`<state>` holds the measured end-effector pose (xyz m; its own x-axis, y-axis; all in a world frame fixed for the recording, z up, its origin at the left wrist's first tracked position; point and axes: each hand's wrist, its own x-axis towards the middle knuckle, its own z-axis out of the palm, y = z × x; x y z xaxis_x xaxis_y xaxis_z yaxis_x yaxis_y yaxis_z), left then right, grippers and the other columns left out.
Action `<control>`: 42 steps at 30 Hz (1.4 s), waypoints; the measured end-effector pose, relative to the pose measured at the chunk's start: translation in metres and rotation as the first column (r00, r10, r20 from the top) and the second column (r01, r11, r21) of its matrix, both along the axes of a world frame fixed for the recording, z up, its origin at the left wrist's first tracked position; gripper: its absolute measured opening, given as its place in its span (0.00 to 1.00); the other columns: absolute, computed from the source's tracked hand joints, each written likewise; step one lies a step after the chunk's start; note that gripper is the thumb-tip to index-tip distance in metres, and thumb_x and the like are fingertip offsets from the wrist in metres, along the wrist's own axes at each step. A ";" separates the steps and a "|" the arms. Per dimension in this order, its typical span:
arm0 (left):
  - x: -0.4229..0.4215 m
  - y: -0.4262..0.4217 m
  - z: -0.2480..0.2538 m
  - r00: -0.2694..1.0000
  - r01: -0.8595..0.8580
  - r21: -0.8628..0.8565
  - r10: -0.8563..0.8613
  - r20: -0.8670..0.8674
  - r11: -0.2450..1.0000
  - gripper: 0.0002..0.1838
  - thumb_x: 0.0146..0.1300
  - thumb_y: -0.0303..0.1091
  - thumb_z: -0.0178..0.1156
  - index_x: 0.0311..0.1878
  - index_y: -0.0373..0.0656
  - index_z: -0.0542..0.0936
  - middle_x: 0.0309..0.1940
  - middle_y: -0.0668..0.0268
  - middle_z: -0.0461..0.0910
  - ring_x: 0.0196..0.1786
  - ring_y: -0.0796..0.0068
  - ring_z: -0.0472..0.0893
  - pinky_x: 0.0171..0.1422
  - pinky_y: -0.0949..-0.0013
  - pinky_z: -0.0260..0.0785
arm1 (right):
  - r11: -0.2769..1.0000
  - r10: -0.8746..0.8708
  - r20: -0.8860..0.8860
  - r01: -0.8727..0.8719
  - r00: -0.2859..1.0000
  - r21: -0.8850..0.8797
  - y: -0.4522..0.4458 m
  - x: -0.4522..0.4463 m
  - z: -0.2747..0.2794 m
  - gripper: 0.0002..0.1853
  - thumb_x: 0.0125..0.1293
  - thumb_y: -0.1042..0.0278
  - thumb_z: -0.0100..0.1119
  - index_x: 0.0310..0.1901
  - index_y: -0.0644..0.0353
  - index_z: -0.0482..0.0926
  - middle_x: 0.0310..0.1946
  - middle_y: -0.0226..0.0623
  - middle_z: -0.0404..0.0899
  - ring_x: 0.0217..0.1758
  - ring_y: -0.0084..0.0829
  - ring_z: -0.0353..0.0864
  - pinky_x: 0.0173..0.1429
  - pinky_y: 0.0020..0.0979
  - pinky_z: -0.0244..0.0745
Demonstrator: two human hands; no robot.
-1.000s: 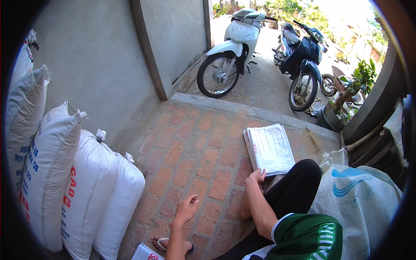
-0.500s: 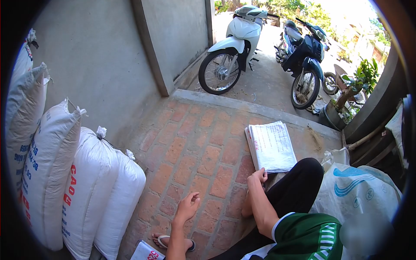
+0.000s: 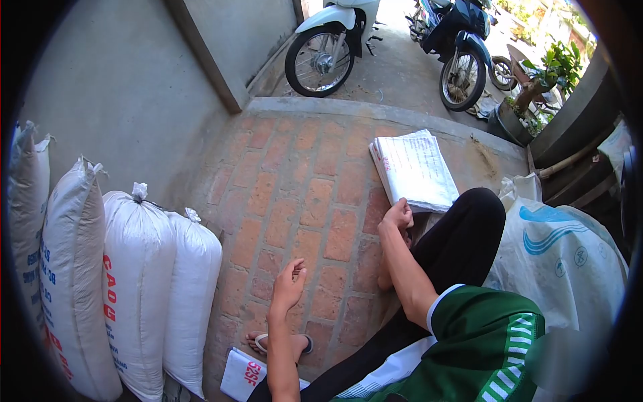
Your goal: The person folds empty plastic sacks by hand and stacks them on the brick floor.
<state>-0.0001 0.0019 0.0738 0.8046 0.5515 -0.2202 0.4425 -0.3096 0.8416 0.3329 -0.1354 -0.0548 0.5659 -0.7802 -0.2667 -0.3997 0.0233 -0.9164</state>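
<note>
My right hand [image 3: 396, 216] is closed at the near left corner of a stack of folded white woven sacks [image 3: 418, 171]. Whether its curled fingers grip the top sack's edge, I cannot make out. Blue handwriting-like lines and red print show on the stack. My left hand [image 3: 289, 287] hovers over the brick floor, holding nothing, with its fingers loosely bent and apart. Below it, near my sandalled foot [image 3: 258, 342], lies another folded white sack [image 3: 240, 376] with red print.
Several filled white sacks [image 3: 137, 268] stand along the wall at left. A large white plastic bag [image 3: 559, 261] with blue waves sits at my right. Beyond the concrete sill are a white motorbike [image 3: 328, 57], a dark motorbike [image 3: 462, 60] and a potted plant [image 3: 512, 120].
The view has tipped downward, so the motorbikes and stack sit higher in it and more of the folded sack by my foot shows. My right hand remains at the stack's corner.
</note>
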 end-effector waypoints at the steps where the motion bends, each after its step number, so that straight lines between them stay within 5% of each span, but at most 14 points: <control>1: 0.000 0.000 0.000 1.000 0.000 0.001 0.000 -0.003 1.000 0.20 0.71 0.36 0.59 0.63 0.39 0.77 0.50 0.56 0.85 0.53 0.66 0.84 0.60 0.65 0.74 | 0.999 0.005 0.022 -0.005 1.000 -0.033 0.000 -0.001 0.007 0.22 0.61 0.47 0.65 0.40 0.62 0.84 0.47 0.45 0.81 0.46 0.42 0.81 0.56 0.41 0.76; 3: 0.001 0.000 0.001 1.000 0.000 0.003 0.000 -0.005 1.000 0.20 0.72 0.36 0.59 0.63 0.39 0.77 0.50 0.56 0.85 0.53 0.65 0.84 0.60 0.65 0.74 | 0.995 0.020 0.072 -0.013 0.997 -0.097 -0.001 0.003 0.011 0.23 0.60 0.46 0.65 0.37 0.63 0.83 0.48 0.45 0.81 0.44 0.41 0.81 0.54 0.41 0.77; 6: 0.001 -0.001 0.001 1.000 0.005 0.010 -0.005 -0.004 1.000 0.20 0.71 0.36 0.59 0.63 0.39 0.77 0.51 0.56 0.85 0.53 0.64 0.84 0.59 0.64 0.74 | 0.938 -0.008 0.175 -0.054 0.985 0.344 -0.006 0.011 0.021 0.25 0.61 0.47 0.67 0.42 0.65 0.81 0.49 0.45 0.80 0.44 0.40 0.81 0.54 0.40 0.77; 12: 0.000 0.000 -0.001 1.000 0.019 0.010 -0.018 -0.011 1.000 0.20 0.72 0.36 0.58 0.63 0.39 0.77 0.51 0.55 0.84 0.54 0.65 0.84 0.60 0.65 0.74 | 0.868 -0.231 -0.007 0.209 0.973 0.451 -0.010 0.027 0.019 0.33 0.55 0.61 0.78 0.57 0.69 0.72 0.53 0.50 0.79 0.52 0.40 0.83 0.56 0.39 0.81; 16: -0.002 0.000 -0.004 1.000 0.006 0.011 -0.006 -0.006 1.000 0.21 0.72 0.35 0.58 0.64 0.39 0.76 0.51 0.55 0.84 0.54 0.65 0.84 0.60 0.65 0.74 | 0.776 -0.227 0.092 0.123 0.970 0.619 -0.004 0.030 0.026 0.31 0.56 0.70 0.74 0.58 0.70 0.70 0.51 0.48 0.79 0.46 0.40 0.85 0.45 0.40 0.86; 21: 0.001 -0.002 -0.005 0.999 -0.015 0.010 0.015 0.028 1.000 0.20 0.71 0.34 0.58 0.64 0.38 0.76 0.52 0.55 0.84 0.54 0.65 0.84 0.60 0.64 0.75 | 0.401 0.055 0.213 -0.217 0.975 0.890 0.036 -0.005 0.021 0.24 0.56 0.74 0.70 0.52 0.67 0.70 0.44 0.41 0.80 0.42 0.36 0.84 0.39 0.36 0.86; 23: 0.007 -0.006 -0.004 0.993 -0.051 0.010 0.050 0.106 0.999 0.20 0.72 0.34 0.58 0.64 0.38 0.76 0.53 0.55 0.84 0.54 0.64 0.84 0.60 0.64 0.75 | 0.435 0.214 0.191 -0.269 0.958 0.859 0.061 -0.034 0.013 0.20 0.59 0.73 0.69 0.51 0.61 0.74 0.44 0.37 0.79 0.41 0.35 0.82 0.40 0.38 0.84; 26: 0.016 -0.011 0.008 0.972 -0.099 0.092 0.076 0.223 0.991 0.20 0.72 0.34 0.58 0.64 0.38 0.76 0.54 0.55 0.83 0.55 0.64 0.83 0.61 0.64 0.74 | 0.544 0.488 0.267 -0.529 0.831 0.651 0.079 -0.109 0.049 0.28 0.60 0.74 0.69 0.60 0.63 0.68 0.52 0.37 0.78 0.49 0.32 0.81 0.44 0.37 0.82; 28: 0.020 -0.008 0.009 0.957 -0.129 0.167 0.079 0.278 0.978 0.21 0.72 0.35 0.59 0.64 0.38 0.75 0.54 0.56 0.83 0.56 0.64 0.83 0.62 0.63 0.73 | 0.584 0.713 0.313 -0.778 0.628 0.232 0.085 -0.146 0.022 0.36 0.55 0.67 0.71 0.63 0.72 0.67 0.57 0.49 0.76 0.58 0.37 0.79 0.57 0.34 0.76; 30: 0.020 -0.007 0.009 0.950 -0.163 0.222 0.093 0.299 0.961 0.23 0.72 0.37 0.60 0.65 0.37 0.74 0.54 0.55 0.82 0.57 0.63 0.82 0.62 0.63 0.73 | 0.409 0.826 0.402 -0.911 0.396 0.058 0.082 -0.179 0.034 0.36 0.53 0.66 0.67 0.66 0.65 0.69 0.37 0.39 0.78 0.38 0.31 0.78 0.44 0.32 0.75; 32: 0.019 -0.004 0.009 0.950 -0.194 0.260 0.115 0.291 0.946 0.24 0.71 0.40 0.61 0.65 0.36 0.74 0.54 0.54 0.82 0.58 0.62 0.81 0.62 0.62 0.72 | 0.235 0.937 0.278 -0.970 0.211 -0.057 0.074 -0.204 0.062 0.35 0.56 0.67 0.67 0.67 0.55 0.71 0.23 0.31 0.70 0.26 0.26 0.70 0.33 0.32 0.70; 35: 0.014 0.004 -0.012 0.960 -0.232 0.227 0.186 0.207 0.946 0.27 0.72 0.43 0.61 0.65 0.34 0.73 0.53 0.53 0.82 0.56 0.61 0.82 0.61 0.62 0.73 | -0.042 0.931 0.343 -0.971 -0.123 -0.234 0.078 -0.217 0.059 0.32 0.58 0.69 0.65 0.68 0.54 0.72 0.20 0.28 0.62 0.22 0.22 0.64 0.28 0.31 0.64; 38: 0.014 0.004 -0.016 0.882 -0.331 -0.172 0.369 0.294 0.928 0.25 0.72 0.45 0.61 0.58 0.31 0.77 0.47 0.51 0.84 0.50 0.60 0.85 0.55 0.61 0.75 | -0.236 0.892 0.336 -0.945 -0.303 -0.224 0.072 -0.220 0.068 0.32 0.60 0.68 0.68 0.68 0.49 0.72 0.19 0.29 0.63 0.22 0.24 0.66 0.29 0.33 0.66; 42: 0.008 0.003 -0.010 0.872 -0.403 0.003 0.382 0.307 0.915 0.26 0.72 0.48 0.61 0.56 0.30 0.79 0.46 0.51 0.86 0.47 0.61 0.86 0.51 0.61 0.75 | -0.267 0.885 0.351 -0.951 -0.307 -0.159 0.072 -0.215 0.069 0.36 0.56 0.66 0.73 0.67 0.53 0.71 0.19 0.24 0.60 0.23 0.20 0.62 0.29 0.29 0.61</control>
